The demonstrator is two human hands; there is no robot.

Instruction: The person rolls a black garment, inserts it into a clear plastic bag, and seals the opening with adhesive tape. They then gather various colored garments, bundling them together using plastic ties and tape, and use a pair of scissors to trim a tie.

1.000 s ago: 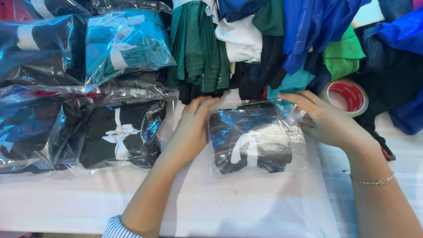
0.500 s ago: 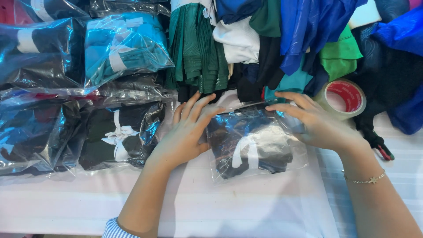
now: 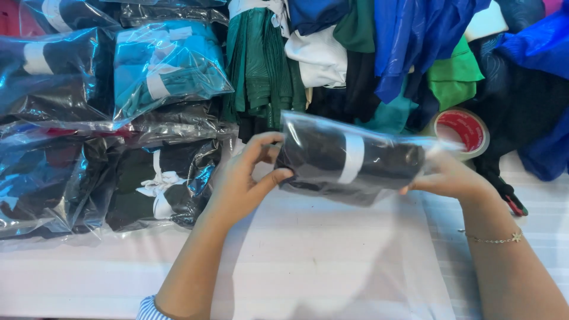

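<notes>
A clear plastic bag with a folded black garment and a white band (image 3: 349, 159) is lifted off the white table (image 3: 320, 261), held level between both hands. My left hand (image 3: 246, 178) pinches its left end with thumb and fingers. My right hand (image 3: 453, 176) grips its right end, partly hidden behind the plastic; a thin bracelet sits on that wrist.
Several bagged garments lie at the left, among them a black one with a white bow (image 3: 160, 181) and a teal one (image 3: 169, 62). Loose green, white, blue and black cloth (image 3: 355, 53) is piled at the back. A roll of tape with a red core (image 3: 463, 131) lies at the right.
The bagged black garment lay flat on the table under both palms; now both hands have taken its ends and raised and turned it above the table.
</notes>
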